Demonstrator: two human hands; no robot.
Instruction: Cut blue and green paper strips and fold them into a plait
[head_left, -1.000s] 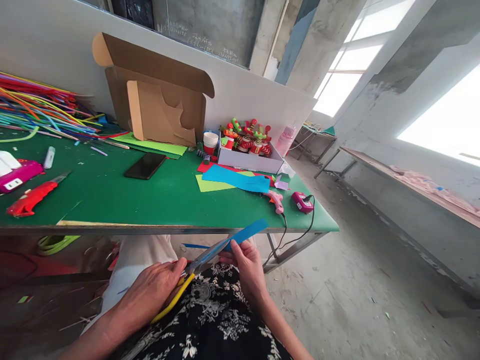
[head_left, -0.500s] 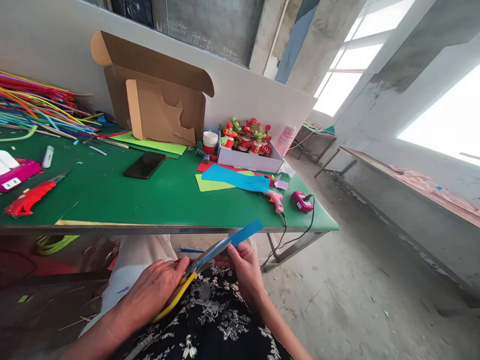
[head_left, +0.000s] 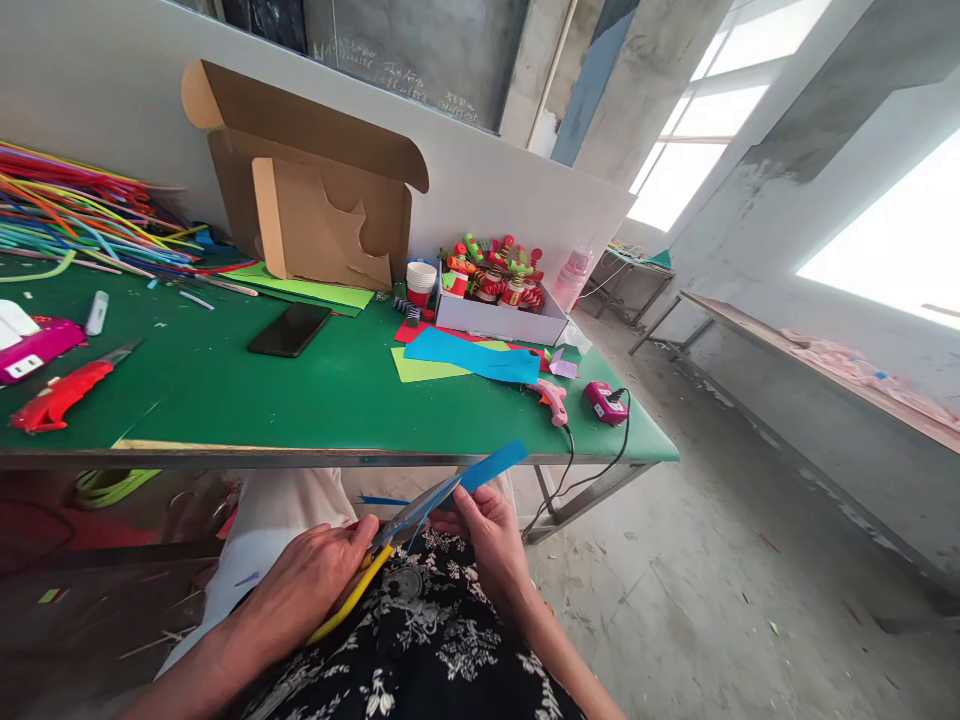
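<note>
My left hand (head_left: 319, 575) is wrapped round the yellow handle of a pair of scissors (head_left: 349, 600), whose blades point up and to the right. A strip of blue paper (head_left: 495, 465) is pinched in my right hand (head_left: 487, 530), between thumb and fingers. The blades lie along the strip's lower part, and a thin blue sliver hangs off beside them. Both hands are over my lap, just in front of the table edge. My right fingertips are close to the blade tips. Part of the scissors' handle is hidden by my left hand.
The green table (head_left: 202, 400) carries a phone (head_left: 290, 330), a red folding saw (head_left: 64, 395), blue paper (head_left: 472, 355), a pink glue gun (head_left: 553, 402) and a corded power socket (head_left: 606, 402). Behind stand an open cardboard box (head_left: 322, 215), paper cups (head_left: 420, 283) and a tray of figures (head_left: 502, 318).
The scissor blades have come closer together along the blue strip. A thin blue sliver now curls down below them. Both hands have stayed almost in place.
</note>
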